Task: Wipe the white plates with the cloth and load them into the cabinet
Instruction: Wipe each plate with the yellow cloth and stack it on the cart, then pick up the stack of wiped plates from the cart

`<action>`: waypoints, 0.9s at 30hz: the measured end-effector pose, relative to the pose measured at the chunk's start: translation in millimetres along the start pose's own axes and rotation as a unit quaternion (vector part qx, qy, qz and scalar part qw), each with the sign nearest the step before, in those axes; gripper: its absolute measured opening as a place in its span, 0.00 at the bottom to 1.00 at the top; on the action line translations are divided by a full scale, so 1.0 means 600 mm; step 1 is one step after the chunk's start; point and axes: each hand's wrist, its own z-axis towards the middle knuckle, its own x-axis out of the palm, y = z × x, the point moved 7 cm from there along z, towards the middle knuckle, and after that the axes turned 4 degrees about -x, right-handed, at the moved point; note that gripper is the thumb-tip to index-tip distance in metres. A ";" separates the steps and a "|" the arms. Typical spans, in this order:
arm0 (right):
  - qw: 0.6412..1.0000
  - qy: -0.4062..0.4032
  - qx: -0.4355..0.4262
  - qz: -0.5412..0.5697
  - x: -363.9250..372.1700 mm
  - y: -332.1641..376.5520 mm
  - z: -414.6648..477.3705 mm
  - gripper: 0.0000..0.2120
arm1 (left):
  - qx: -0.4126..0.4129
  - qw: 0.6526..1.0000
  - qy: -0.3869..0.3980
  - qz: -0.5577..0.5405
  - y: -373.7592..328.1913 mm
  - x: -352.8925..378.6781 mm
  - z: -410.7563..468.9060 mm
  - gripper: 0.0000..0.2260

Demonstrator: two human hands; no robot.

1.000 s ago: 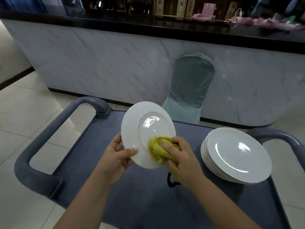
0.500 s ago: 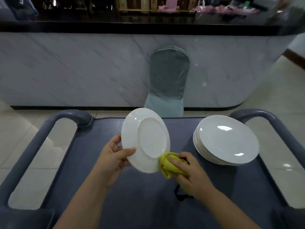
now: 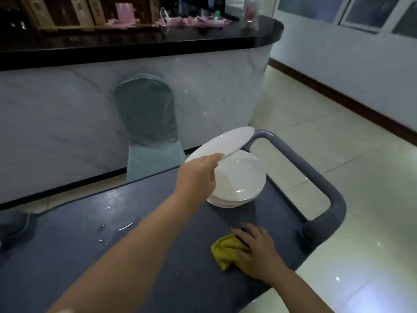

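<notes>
1. Swung the white plate (image 3: 222,143) away from the wiping spot; now tilted just above the plate stack (image 3: 239,186) at the cart's (image 3: 90,256) far right corner.
2. Pinched at its near rim by the left hand (image 3: 198,177).
3. Lowered the yellow cloth (image 3: 222,253) to the right edge, under the right hand (image 3: 256,251), fingers relaxed.
4. Probably finished wiping; no cabinet in view.

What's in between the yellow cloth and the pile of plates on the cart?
Nothing sits there. The head view shows only bare dark cart top between the yellow cloth and the stack of plates.
</notes>
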 end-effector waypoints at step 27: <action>0.806 -0.195 0.234 0.508 -0.140 -0.134 0.154 0.27 | -0.485 0.839 0.013 -0.248 0.236 0.148 -0.032 0.11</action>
